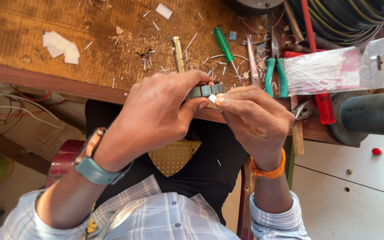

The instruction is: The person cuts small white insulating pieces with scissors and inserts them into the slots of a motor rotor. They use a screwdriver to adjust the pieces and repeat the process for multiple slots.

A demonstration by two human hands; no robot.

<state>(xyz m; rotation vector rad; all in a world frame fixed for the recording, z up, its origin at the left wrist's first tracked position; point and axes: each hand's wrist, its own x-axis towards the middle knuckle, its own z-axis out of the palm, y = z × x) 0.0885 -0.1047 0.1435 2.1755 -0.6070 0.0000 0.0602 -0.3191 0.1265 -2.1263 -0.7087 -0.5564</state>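
- Head view: left hand (156,115) clamped around a dark ribbed metal ring (205,90), held at the near edge of the rough wooden bench (32,40).
- Right hand (256,118) pinches a small white paper slip (212,98) against the ring; hands together.
- Far right: green-handled screwdriver (223,43), teal-grip pliers (275,73), clear bag of white strips (334,69).

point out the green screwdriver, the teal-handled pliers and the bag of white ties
green screwdriver (222,42), head view, on its green handle
teal-handled pliers (275,75), head view, between the teal grips
bag of white ties (323,70), head view, on the clear pouch's middle
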